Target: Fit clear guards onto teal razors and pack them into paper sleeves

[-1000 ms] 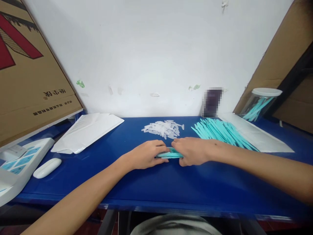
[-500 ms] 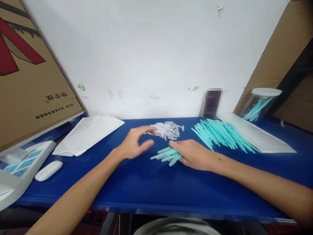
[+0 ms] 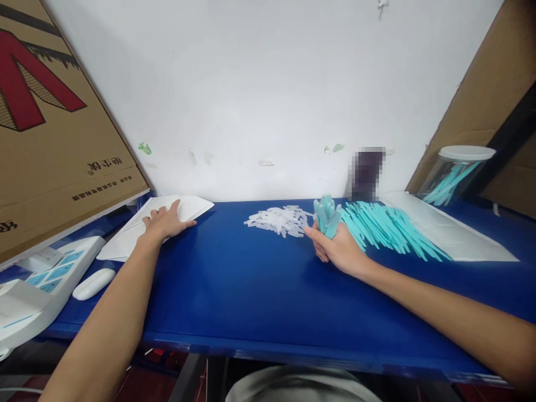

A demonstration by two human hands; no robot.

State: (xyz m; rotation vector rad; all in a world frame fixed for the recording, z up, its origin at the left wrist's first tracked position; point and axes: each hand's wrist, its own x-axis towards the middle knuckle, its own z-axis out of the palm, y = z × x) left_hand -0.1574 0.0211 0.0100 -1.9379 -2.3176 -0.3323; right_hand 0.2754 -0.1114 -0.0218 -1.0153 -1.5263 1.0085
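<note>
The person's right hand [image 3: 341, 250] is closed round a bundle [image 3: 326, 215] of teal sticks, ends up, over the blue table [image 3: 243, 290]. Beside it, a teal pile [image 3: 389, 229] lies to the right and a white pile [image 3: 278, 220] to the left. The left hand [image 3: 164, 223], open with fingers spread, is on white bags [image 3: 125, 240]; whether it grips any is hard to tell.

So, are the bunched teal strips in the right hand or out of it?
In it: the right hand has its grip closed around the bunched teal strips, whose ends stick out above it.
</note>
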